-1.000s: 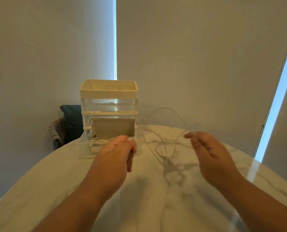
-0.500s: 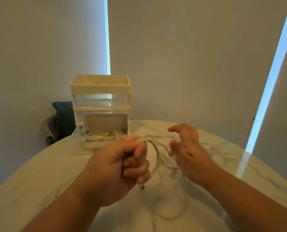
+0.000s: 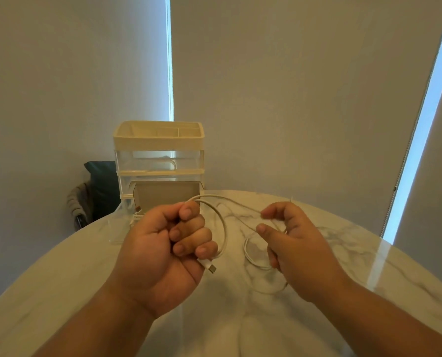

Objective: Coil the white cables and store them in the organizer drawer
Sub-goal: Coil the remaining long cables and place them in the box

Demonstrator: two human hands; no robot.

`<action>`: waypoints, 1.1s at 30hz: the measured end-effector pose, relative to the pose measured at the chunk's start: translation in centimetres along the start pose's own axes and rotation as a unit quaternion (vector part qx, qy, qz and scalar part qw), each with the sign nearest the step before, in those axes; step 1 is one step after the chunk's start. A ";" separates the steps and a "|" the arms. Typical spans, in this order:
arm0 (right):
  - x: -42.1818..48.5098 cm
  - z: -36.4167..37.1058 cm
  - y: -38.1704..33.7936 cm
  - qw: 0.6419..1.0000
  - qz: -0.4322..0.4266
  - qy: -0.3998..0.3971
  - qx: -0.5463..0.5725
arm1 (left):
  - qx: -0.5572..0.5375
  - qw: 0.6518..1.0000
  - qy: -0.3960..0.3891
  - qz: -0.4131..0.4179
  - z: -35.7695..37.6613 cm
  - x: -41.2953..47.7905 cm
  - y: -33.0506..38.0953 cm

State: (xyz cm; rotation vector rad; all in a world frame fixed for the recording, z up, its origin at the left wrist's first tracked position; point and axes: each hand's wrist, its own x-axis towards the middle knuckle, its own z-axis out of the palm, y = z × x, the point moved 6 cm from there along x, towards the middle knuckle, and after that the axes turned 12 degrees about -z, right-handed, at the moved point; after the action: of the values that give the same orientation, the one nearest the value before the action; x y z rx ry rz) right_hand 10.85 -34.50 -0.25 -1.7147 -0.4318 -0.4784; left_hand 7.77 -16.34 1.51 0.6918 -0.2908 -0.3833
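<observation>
Left hand (image 3: 163, 249) fisted around white cable (image 3: 223, 228), right hand (image 3: 295, 243) pinching its loop, organizer (image 3: 159, 161) behind

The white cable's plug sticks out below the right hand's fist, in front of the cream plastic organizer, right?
No, the head view shows the white cable's plug sticking out below the left hand, in front of the cream plastic organizer.

The white cable (image 3: 224, 229) starts in my left hand (image 3: 168, 251), gripped in a fist, with its plug (image 3: 209, 266) poking out under my little finger. From the top of the fist it arcs over in one loop and runs across to my right hand (image 3: 299, 251), pinched between thumb and forefinger, with a smaller loop hanging below. Behind my hands the cream-and-clear organizer (image 3: 159, 143) stands upright, its bottom drawer (image 3: 119, 225) pulled out toward me.
</observation>
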 end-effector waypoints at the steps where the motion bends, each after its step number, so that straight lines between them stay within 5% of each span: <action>1: 0.1 0.2 0.3 0.998 0.032 0.001 0.053 | -0.008 1.000 -0.013 0.000 -0.1 0.0 0.2; 4: 0.1 0.8 1.2 0.978 0.109 -0.013 0.175 | -0.035 0.996 -0.082 -0.002 0.0 -0.1 0.9; 10: -2.5 4.2 0.8 0.908 0.243 -0.183 0.290 | -0.057 0.994 0.038 0.088 -0.7 -0.4 2.5; 17: -2.5 4.0 2.6 0.867 0.345 -0.107 0.343 | -0.070 0.990 0.085 0.093 -1.4 0.0 1.9; 20: -1.9 2.7 2.9 0.921 0.295 -0.085 0.242 | -0.087 0.984 0.119 0.101 -2.0 0.2 1.9; 23: -2.0 2.8 1.5 0.971 0.189 -0.143 0.023 | -0.113 0.980 0.122 0.110 -2.0 0.0 2.2; 28: -3.0 4.5 0.6 0.955 0.070 -0.243 -0.158 | -0.096 0.984 0.104 0.110 -1.5 -0.2 2.5; 33: -3.0 4.9 1.4 0.957 0.073 -0.242 -0.145 | -0.044 0.992 0.107 0.058 -1.2 -0.1 1.7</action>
State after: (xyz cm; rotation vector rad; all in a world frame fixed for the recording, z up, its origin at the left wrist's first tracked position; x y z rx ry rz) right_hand 9.40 -30.06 -3.86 -2.1368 -0.5999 -0.0024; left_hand 8.55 -14.40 1.78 0.6196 -0.1087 -0.2080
